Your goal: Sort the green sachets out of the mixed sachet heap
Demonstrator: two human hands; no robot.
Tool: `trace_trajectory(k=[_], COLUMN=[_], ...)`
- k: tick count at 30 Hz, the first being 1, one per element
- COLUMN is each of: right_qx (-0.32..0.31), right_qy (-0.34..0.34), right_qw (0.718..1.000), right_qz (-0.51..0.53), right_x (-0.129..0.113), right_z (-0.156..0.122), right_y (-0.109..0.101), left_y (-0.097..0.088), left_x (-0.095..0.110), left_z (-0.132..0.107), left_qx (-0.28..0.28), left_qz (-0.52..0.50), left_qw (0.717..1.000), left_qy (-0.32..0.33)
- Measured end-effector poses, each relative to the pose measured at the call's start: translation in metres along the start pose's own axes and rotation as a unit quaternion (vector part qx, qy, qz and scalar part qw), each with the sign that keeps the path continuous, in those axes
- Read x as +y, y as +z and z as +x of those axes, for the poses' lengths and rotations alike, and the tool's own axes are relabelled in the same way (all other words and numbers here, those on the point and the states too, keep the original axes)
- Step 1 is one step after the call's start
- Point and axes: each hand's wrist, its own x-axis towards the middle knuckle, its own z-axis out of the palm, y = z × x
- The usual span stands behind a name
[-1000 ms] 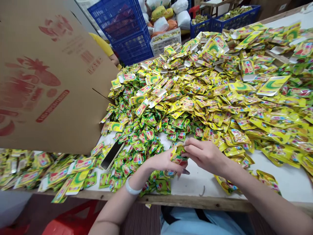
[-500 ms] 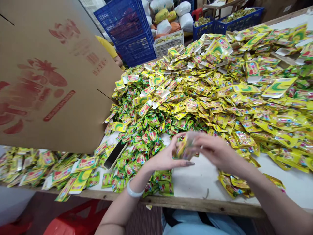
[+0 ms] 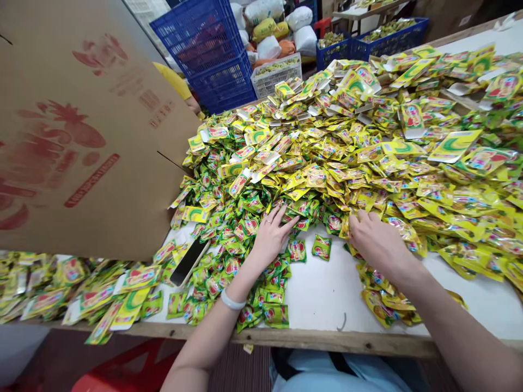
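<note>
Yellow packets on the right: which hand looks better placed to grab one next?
Probably the right hand: it is at the edge of the yellow packets, while the left hand lies spread over green packets.

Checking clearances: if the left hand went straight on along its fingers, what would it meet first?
The left hand would probably meet the green packets directly ahead, with yellow packets beyond them; depth is unclear, so it may be touching the green ones.
</note>
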Motion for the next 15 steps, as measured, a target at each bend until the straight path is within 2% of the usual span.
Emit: trace_trajectory(k=[2,3,4,6,7,8,9,10,12,13,14,15], right_qx=[-0.045,-0.037,-0.003,0.127,0.188,0.225,0.231,0.208,0.112,0.069,0.043,0.034], right_qy=[-0.006,-0.011,-0.018,-0.033,-0.043,-0.052,-0.058,-0.063,-0.069,-0.072,-0.074,-0.074], right_qw=[0.998,0.997,0.995,0.97,0.941,0.9,0.849,0.789,0.666,0.62,0.591,0.579], right_qz=[0.034,0.065,0.102,0.205,0.279,0.369,0.471,0.575,0.735,0.778,0.802,0.811], right_x=[0.008,0.016,0.025,0.039,0.041,0.039,0.033,0.023,-0.002,-0.014,-0.026,-0.034], right_z=[0.0,0.0,0.0,0.002,0.003,0.004,0.005,0.006,0.007,0.008,0.009,0.009], right_y=[-0.013,-0.017,-0.018,-0.013,-0.008,-0.002,0.004,0.01,0.018,0.02,0.021,0.02], left_y=[0.0,-0.001,-0.003,-0.013,-0.02,-0.028,-0.035,-0.042,-0.053,-0.055,-0.056,-0.056], left_x=[-0.005,-0.007,-0.007,-0.003,0.002,0.008,0.016,0.025,0.044,0.053,0.061,0.068], left_z=[-0.001,-0.001,-0.001,0.001,0.003,0.005,0.007,0.009,0.011,0.012,0.012,0.011], left_qx=[-0.006,-0.007,-0.003,0.029,0.057,0.086,0.111,0.123,0.109,0.089,0.07,0.058], left_qz=[-0.048,-0.088,-0.135,-0.234,-0.281,-0.326,-0.37,-0.413,-0.499,-0.537,-0.572,-0.602], left_qw=[0.999,0.996,0.99,0.969,0.953,0.934,0.911,0.887,0.835,0.808,0.781,0.754], left_qy=[-0.011,-0.019,-0.031,-0.07,-0.095,-0.12,-0.144,-0.167,-0.205,-0.224,-0.242,-0.258])
